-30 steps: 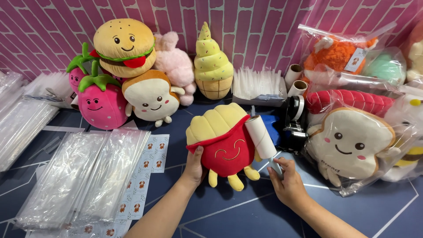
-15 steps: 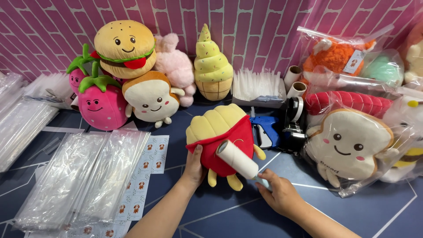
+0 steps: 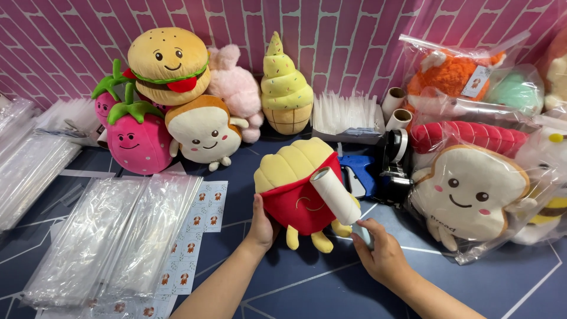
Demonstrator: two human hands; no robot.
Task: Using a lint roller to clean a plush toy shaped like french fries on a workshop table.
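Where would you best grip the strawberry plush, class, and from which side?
Grip the strawberry plush round its pink body, coming from the front. It stands upright with bare table before it, while the toast plush and burger plush crowd its right and rear.
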